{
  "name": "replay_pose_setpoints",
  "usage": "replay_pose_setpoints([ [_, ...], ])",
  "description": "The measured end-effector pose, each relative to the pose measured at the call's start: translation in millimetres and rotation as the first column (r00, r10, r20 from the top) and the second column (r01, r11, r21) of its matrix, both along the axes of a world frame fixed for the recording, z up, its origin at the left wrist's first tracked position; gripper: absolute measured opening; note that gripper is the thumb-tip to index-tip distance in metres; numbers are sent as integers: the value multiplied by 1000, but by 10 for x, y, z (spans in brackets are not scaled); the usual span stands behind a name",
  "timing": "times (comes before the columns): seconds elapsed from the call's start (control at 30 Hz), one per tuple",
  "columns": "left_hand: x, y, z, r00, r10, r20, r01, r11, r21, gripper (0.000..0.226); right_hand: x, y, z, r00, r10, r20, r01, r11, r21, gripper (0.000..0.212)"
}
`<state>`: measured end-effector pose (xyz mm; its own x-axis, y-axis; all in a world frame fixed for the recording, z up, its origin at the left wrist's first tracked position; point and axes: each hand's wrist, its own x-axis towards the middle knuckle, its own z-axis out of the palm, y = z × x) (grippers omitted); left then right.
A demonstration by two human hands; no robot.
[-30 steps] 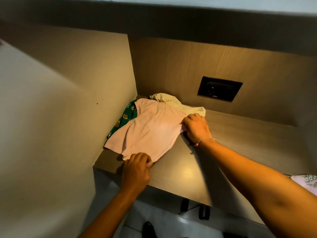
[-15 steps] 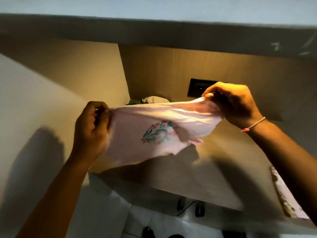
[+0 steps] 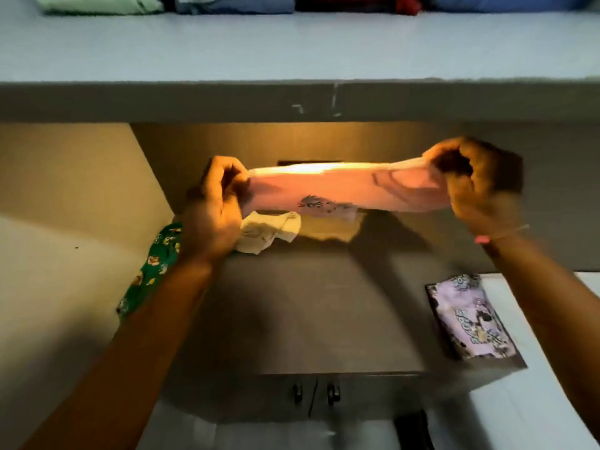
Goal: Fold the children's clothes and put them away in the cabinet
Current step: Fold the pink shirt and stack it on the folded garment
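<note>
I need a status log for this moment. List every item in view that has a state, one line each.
pink shirt: lifted off the counter, stretched between both hands
left hand: closed on the shirt's left end
right hand: closed on the shirt's right end
cream garment: crumpled, unfolded on the counter
green printed garment: unfolded, against the left wall
lilac printed garment: folded flat on the counter
cabinet doors: shut

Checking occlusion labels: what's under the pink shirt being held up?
Below the pink shirt, stretched between left hand and right hand, a crumpled cream garment lies on the counter. Its right part sits in the shirt's shadow, unclear.
</note>
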<state>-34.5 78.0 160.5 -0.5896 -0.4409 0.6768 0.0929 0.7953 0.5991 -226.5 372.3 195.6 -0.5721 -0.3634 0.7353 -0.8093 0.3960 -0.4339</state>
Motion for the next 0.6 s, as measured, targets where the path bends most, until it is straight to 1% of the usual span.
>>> replay_pose_setpoints([
  [0.07, 158, 66, -342, 996, -33, 80, 36, 999, -36, 13, 155, 237, -305, 1000, -13, 4, 13, 998, 54, 20],
  [0.1, 239, 80, -565, 989, -41, 144, 49, 997, -54, 13, 240, 320, -526, 1000, -22, 0, 22, 994, 104, 16],
  [0.13, 301, 102, -797, 972, -58, 229, 75, 995, -63, 14, 331, 388, -775, 999, -35, 16, 32, 986, 163, 14],
  [0.17, 349, 118, -1030, 940, -78, 331, 108, 991, -74, 15, 435, 434, -1030, 997, -46, 67, 29, 973, 228, 12],
  [0.2, 398, 136, -1254, 892, -94, 443, 144, 986, -80, 14, 548, 464, -1278, 988, -59, 139, 15, 954, 301, 10],
  [0.27, 504, 192, -1604, 755, -145, 640, 236, 970, -59, 17, 766, 519, -1695, 953, -92, 290, -51, 891, 450, 7],
  [0.3, 566, 213, -1746, 682, -163, 713, 290, 955, -60, 24, 857, 553, -1847, 930, -100, 353, -96, 863, 496, 6],
  [0.33, 631, 224, -1867, 623, -167, 764, 336, 939, -69, 29, 920, 589, -1959, 911, -104, 400, -131, 845, 518, 9],
  [0.37, 685, 222, -1951, 590, -172, 789, 367, 927, -73, 31, 954, 623, -2031, 896, -110, 430, -147, 840, 522, 18],
  [0.4, 722, 224, -1989, 590, -182, 787, 368, 928, -61, 33, 956, 643, -2070, 889, -123, 442, -140, 845, 516, 28],
  [0.43, 723, 217, -2001, 613, -196, 765, 346, 938, -38, 35, 931, 635, -2082, 892, -139, 429, -113, 852, 511, 37],
  [0.5, 554, 235, -1986, 664, -200, 720, 310, 950, -22, 44, 811, 519, -2081, 916, -150, 371, -68, 856, 513, 47],
  [0.57, 233, 290, -1961, 652, -183, 736, 309, 950, -38, 60, 639, 285, -2110, 914, -146, 379, -99, 826, 555, 52],
  [0.6, 69, 318, -1979, 626, -160, 763, 311, 949, -56, 66, 551, 155, -2147, 903, -158, 400, -130, 787, 603, 56],
])
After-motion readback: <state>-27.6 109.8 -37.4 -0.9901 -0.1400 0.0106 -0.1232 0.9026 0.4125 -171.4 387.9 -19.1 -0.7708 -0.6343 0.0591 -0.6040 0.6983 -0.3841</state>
